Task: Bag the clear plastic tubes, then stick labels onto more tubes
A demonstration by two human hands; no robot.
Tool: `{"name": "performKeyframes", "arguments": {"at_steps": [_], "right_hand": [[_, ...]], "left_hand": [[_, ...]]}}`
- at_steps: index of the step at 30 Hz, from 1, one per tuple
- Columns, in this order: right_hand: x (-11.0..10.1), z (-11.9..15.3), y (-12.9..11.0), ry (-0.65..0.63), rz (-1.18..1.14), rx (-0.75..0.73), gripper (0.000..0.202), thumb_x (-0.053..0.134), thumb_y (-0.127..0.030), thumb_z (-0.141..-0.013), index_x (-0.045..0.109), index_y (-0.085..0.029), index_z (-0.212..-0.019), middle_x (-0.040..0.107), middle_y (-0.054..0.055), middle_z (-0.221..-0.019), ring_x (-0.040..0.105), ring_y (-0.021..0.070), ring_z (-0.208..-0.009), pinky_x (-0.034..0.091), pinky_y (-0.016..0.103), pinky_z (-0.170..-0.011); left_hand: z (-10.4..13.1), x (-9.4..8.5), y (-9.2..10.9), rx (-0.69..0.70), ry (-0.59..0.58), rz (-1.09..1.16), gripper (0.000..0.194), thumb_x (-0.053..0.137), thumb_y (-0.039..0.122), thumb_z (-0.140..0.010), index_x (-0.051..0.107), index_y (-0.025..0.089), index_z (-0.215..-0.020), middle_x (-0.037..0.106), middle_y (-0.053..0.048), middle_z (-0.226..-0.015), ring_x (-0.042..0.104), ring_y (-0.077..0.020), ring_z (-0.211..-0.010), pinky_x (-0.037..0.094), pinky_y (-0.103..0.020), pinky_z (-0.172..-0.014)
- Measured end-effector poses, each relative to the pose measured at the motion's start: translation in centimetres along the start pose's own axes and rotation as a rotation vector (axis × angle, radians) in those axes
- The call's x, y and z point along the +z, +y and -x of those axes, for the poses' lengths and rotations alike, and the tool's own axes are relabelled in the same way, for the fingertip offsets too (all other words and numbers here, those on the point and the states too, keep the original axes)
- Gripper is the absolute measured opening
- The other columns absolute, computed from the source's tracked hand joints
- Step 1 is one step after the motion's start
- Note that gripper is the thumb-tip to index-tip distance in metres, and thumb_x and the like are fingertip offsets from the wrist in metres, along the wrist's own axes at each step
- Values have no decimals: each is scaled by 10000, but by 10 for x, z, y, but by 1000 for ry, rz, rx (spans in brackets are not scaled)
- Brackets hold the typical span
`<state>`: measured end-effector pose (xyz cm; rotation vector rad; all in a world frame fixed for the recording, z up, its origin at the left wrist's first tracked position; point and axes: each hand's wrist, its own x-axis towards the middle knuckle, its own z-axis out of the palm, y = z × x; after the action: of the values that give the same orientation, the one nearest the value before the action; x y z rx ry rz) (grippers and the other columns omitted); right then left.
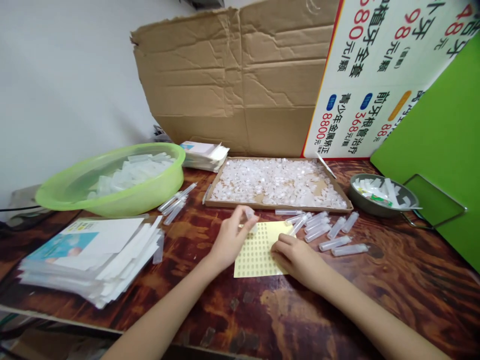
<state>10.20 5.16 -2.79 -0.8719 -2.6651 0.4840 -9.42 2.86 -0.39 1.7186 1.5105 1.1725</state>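
Observation:
My left hand [229, 242] is closed around a clear plastic tube [249, 215], held upright over the top left of a yellow sticker sheet [258, 250]. The sheet carries rows of small round stickers and lies flat on the table. My right hand [294, 256] rests on the sheet's right side with its fingers curled together. Whatever lies in those fingertips, if anything, is hidden. Just beyond them, a clear tube [299, 225] lies at a slant. Several more capped plastic tubes [333, 243] are scattered to the right.
A shallow cardboard tray [277, 205] of small clear plastic parts sits behind my hands. At left are a green basin [142, 200] of clear pieces and a stack of cards [86, 265]. A grey pan [375, 206] stands at right. Cardboard [240, 75] and a green panel [431, 130] border the table.

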Motion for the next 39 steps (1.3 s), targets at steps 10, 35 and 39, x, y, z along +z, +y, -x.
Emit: {"name": "performKeyframes", "arguments": {"at_steps": [10,35,39], "right_hand": [[-14,4,5,356,-88,-25,102,439,-113,-893,509,-170,-842,567,31,-764,550,140,-695,414,234,-619],[-17,4,-9,501,420,-202,210,402,-145,-912,562,-160,-778,539,28,-609,499,133,-551,340,249,-536],[-16,5,-8,512,280,-152,170,409,-169,-910,576,-148,-887,566,35,-645,520,138,-556,366,255,-523]], "left_hand": [[4,21,-10,236,-133,-309,226,487,259,-899,574,206,-1101,640,-43,-1046,586,-184,-967,437,-283,-849],[10,30,-9,334,-126,-235,238,452,262,-912,596,187,-1085,664,-61,-1023,607,-179,-944,468,-304,-851],[9,29,-8,284,-126,-201,230,461,259,-907,598,205,-1084,663,-52,-1016,606,-181,-946,466,-304,-850]]}}
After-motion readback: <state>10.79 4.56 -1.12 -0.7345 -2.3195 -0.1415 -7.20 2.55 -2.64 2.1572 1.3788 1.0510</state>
